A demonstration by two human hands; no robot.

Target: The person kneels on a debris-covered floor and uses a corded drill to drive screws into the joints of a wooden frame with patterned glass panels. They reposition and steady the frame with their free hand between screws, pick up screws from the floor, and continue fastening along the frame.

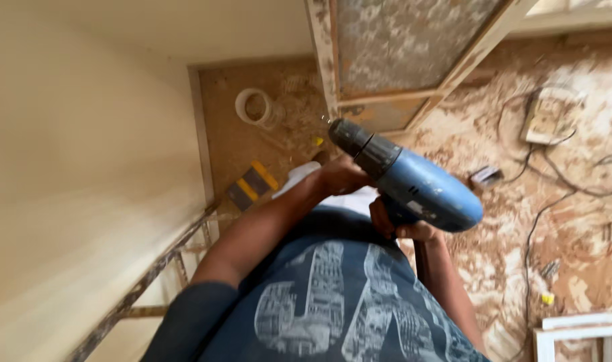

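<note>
View from the head camera, looking straight down the person's torso to the floor [252,144].

The right hand [405,226] is gripping the handle of a blue drill [413,184], its fingers closing fully around the grip beneath the motor housing. The drill is lying near the middle of the picture, above the person's chest, with its black chuck [351,137] pointing up and to the left in the frame and a short bit showing at the tip.

The left hand [339,175] is reaching in from the left and resting just beside the chuck and the collar behind it, touching the drill's front end; how far its fingers are curling is hidden, so whether it is gripping cannot be told.

A pale wall panel [85,167] is filling the left side. A paint-flecked ladder [165,261] is showing at the lower left, below the left arm. A wooden frame [413,60] with a mottled panel is lying at the top, just past the drill's tip. On the sawdust-strewn floor are lying a tape roll [253,106], a yellow-and-grey tool [252,186], black cables [540,201] on the right and a white frame [580,332] at the lower right corner.
</note>
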